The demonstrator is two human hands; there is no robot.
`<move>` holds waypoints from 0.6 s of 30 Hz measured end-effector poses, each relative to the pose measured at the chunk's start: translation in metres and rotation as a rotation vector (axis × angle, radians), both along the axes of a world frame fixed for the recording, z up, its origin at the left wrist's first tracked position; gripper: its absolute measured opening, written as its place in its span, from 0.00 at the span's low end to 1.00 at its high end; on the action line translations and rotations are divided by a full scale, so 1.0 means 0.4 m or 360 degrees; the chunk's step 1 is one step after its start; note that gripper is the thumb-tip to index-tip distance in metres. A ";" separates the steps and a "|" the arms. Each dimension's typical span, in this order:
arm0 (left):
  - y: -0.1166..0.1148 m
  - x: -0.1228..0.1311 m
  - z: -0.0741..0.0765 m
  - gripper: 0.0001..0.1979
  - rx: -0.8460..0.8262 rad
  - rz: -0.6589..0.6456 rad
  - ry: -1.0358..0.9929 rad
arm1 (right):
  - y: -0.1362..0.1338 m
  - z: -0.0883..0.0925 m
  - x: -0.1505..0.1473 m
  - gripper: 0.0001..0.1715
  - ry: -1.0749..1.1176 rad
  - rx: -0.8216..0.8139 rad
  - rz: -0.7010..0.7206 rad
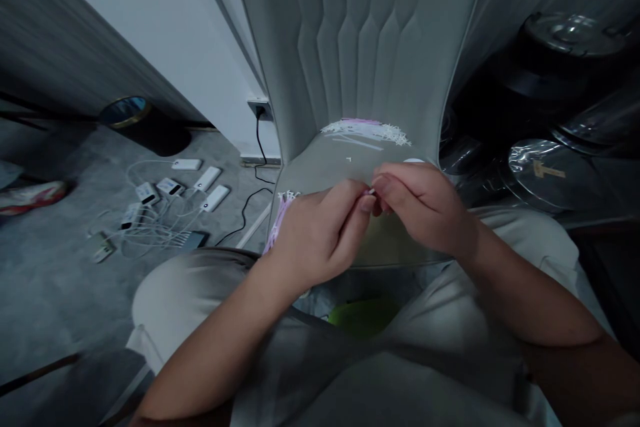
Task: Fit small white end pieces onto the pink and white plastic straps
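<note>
A small white piece (371, 192) was pinched between left hand (315, 233) and right hand (425, 208) for fine control; a pink bundle (279, 223) was gripped alongside.

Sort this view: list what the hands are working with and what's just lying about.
Working with:
left hand, gripping pink-and-white strands
right hand, pinching a small white piece
white strands on the chair seat

Lying about:
power banks
charging cables
wall socket
waste bin
shoe

Bare left hand (315, 233) and bare right hand (425, 210) raised before body, fingers curled, tips pinched, nearly touching; bare forearms (215, 353) angled inward.
</note>
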State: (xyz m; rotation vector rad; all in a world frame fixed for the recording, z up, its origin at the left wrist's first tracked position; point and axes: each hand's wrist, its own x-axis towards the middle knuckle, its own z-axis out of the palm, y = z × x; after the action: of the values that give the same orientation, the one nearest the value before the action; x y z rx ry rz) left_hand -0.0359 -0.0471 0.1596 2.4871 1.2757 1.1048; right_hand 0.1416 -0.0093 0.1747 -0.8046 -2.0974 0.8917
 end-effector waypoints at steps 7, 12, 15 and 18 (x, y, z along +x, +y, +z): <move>0.000 0.003 0.002 0.08 -0.0079 -0.0054 -0.0107 | -0.001 -0.007 -0.002 0.22 0.0154 -0.0157 0.0009; 0.005 0.007 -0.001 0.08 -0.0077 -0.0109 -0.0180 | 0.000 -0.003 -0.006 0.20 0.0147 -0.0104 0.0090; 0.006 0.010 -0.002 0.08 -0.0099 -0.0131 -0.0198 | -0.001 -0.001 -0.010 0.20 0.0151 -0.0108 0.0079; 0.006 0.012 -0.005 0.09 -0.0112 -0.0139 -0.0241 | -0.002 -0.001 -0.012 0.20 0.0190 -0.0168 0.0071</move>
State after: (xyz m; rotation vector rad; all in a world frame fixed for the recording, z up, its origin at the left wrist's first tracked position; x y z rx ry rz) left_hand -0.0309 -0.0445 0.1576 2.3349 1.1329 1.1806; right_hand 0.1367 -0.0100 0.1742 -0.7422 -1.9846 1.0559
